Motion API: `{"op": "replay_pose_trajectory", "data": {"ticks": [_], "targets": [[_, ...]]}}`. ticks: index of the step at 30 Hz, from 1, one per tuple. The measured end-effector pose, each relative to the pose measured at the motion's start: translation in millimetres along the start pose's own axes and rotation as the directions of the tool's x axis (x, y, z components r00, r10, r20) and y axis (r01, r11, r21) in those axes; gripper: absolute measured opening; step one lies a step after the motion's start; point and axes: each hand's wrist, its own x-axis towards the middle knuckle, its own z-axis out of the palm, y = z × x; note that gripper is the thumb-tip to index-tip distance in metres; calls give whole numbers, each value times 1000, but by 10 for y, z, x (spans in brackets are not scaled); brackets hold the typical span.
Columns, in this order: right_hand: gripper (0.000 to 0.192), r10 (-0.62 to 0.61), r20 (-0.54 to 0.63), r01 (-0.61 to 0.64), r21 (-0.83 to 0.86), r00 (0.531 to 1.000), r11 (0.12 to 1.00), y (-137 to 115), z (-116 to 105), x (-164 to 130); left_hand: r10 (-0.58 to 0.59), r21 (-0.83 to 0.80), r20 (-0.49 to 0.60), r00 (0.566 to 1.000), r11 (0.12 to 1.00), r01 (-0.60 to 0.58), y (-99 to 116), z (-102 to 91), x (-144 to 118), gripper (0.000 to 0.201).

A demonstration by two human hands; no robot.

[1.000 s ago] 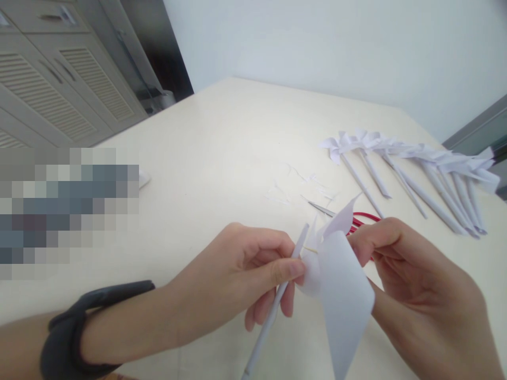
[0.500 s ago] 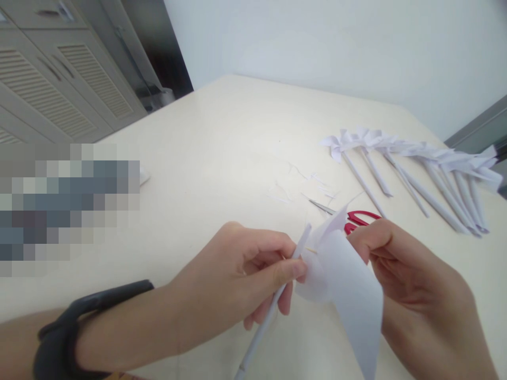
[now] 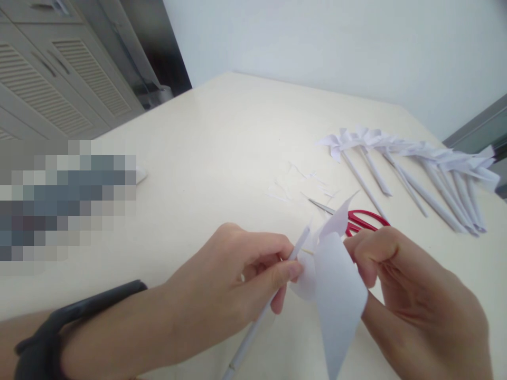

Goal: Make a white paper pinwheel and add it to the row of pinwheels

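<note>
My left hand (image 3: 253,274) pinches a thin rolled paper stick (image 3: 253,331) near its upper end; the stick slants down toward the bottom edge. Just right of it is a white paper pinwheel (image 3: 338,295) with folded blades. A thin yellowish pin, like a toothpick (image 3: 307,252), spans the small gap between the stick's top and the pinwheel. My right hand (image 3: 420,295) is closed at the pinwheel's far side, its fingertips partly hidden by the paper. Scissors with red handles (image 3: 368,217) lie on the table just beyond the pinwheel.
Several finished paper pinwheels on sticks (image 3: 415,150) lie in an overlapping row at the right of the table (image 3: 206,137). Thin paper scraps (image 3: 283,192) are scattered near the scissors' tip. A blurred-out object (image 3: 75,195) is at the left. A wall stands behind.
The pinwheel has turned and shifted slightly left, so its large blade hangs more steeply. My right hand has lowered a little. My left hand still grips the stick.
</note>
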Motion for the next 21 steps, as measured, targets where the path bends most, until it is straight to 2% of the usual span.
{"op": "replay_pose_trajectory", "data": {"ticks": [10,15,21], "targets": [[26,-18,20,17,15,1000,1000,15,10,-22,-18,-38,27,999,999,19,-2,11,-1,34],[20,-1,19,-1,81,1000,997,2,10,-26,90,-25,-32,995,996,-91,-94,75,-16,34],[23,-1,44,-4,116,999,993,-37,24,-50,191,24,-83,978,982,-189,-136,119,-76,33]]}}
